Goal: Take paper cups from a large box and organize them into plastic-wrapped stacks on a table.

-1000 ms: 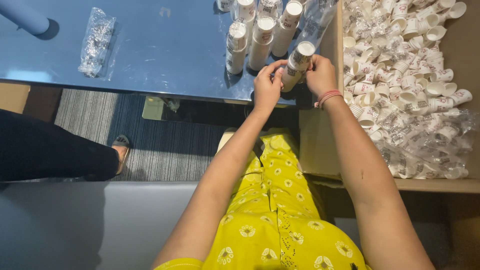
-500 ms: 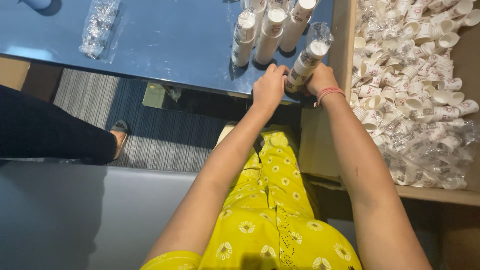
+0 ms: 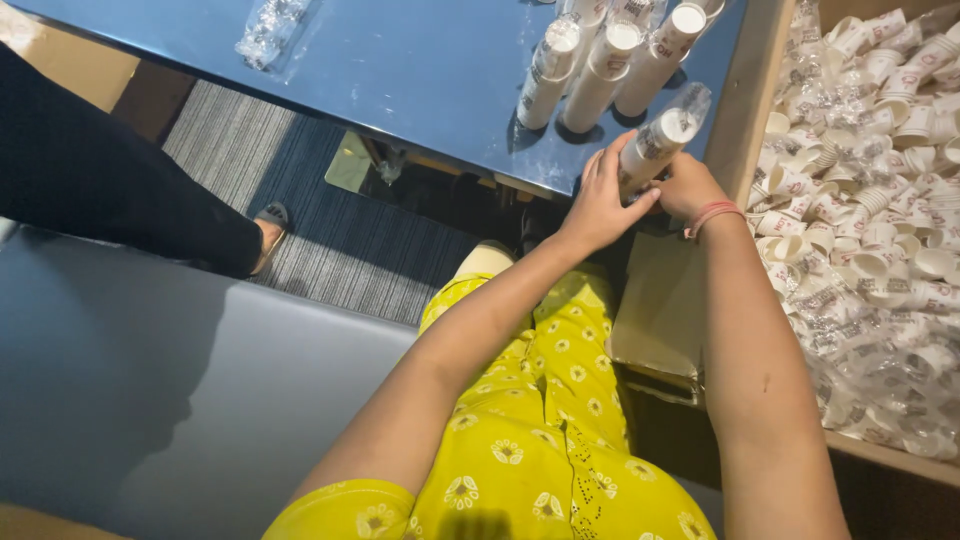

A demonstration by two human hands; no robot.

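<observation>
Stacked paper cups in a clear sleeve [image 3: 662, 142] are lying tilted at the near right edge of the blue worktop [image 3: 400, 70], both hands closing around the lower end. Left hand [image 3: 598, 205] is wrapping its fingers [image 3: 612, 165] on the sleeve's left side; right hand [image 3: 692, 188] is gripping just beside it. Three more cup stacks [image 3: 600, 65] are standing farther back, and loose cups are filling a box [image 3: 745, 110] on the right.

Count check: two bare hands, the left hand [image 3: 598, 205] and the right hand [image 3: 692, 188], meet on one stack of white paper cups [image 3: 660, 143] at the upper centre of the frame. Three more tall stacks of white paper cups [image 3: 600, 70] stand above it. One crumpled clear plastic wrapper [image 3: 268, 28] lies upper left. Loose white paper cups [image 3: 870, 220] at the right: too many to count.
</observation>
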